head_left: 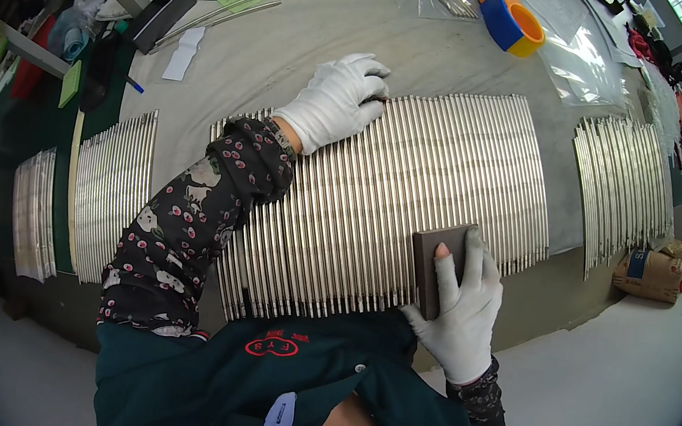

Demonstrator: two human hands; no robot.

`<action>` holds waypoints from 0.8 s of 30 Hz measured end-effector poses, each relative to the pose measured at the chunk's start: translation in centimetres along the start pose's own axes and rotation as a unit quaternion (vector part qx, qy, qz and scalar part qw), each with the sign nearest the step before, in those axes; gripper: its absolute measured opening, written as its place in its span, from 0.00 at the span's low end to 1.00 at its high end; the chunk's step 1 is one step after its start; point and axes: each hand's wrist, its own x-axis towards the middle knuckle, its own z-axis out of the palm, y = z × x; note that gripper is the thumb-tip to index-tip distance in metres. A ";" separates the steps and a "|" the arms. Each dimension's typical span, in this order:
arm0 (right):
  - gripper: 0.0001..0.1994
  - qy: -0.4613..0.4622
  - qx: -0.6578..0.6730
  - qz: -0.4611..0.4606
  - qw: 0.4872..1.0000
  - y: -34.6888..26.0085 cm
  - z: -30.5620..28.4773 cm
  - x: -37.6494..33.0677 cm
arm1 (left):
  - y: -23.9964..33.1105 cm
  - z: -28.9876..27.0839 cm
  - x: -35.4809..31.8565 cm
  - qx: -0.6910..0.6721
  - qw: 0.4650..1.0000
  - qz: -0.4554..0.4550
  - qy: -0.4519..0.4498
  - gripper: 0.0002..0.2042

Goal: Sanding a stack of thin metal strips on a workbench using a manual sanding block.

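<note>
1. White-gloved left hand [335, 103], half-curled, rests on the far ends of the metal rods [404, 170]; its grip I cannot tell.
2. Right hand [464, 317] clasps a brown block [427, 269] over near ends.
3. Beneath both, rods point lengthwise near-to-far.

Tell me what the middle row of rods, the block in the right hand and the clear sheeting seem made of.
Rods: probably metal, polished; silvery, with bright streaks of reflected light.
Block: matte, grey-brown, without shine; perhaps foam or an abrasive, the look leaves it open.
Clear sheeting: likely plastic film, glossy; see-through, with crinkled glare.
</note>
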 end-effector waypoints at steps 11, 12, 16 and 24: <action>0.52 0.031 0.005 0.002 1.000 -0.2 0.4 0.0 | 0.9 -0.3 0.4 -0.015 0.999 -0.039 0.011 0.07; 0.52 0.032 0.003 0.002 0.999 -0.2 0.3 0.0 | 0.9 -0.4 0.6 -0.043 0.997 -0.063 0.004 0.08; 0.53 0.025 -0.009 0.014 1.000 -0.4 0.4 -0.1 | 2.5 -0.7 0.8 -0.209 0.953 -0.218 -0.022 0.10; 0.44 0.096 0.084 -0.003 0.992 0.9 -2.1 1.2 | 4.8 -1.7 0.0 -0.520 0.795 -0.313 0.008 0.08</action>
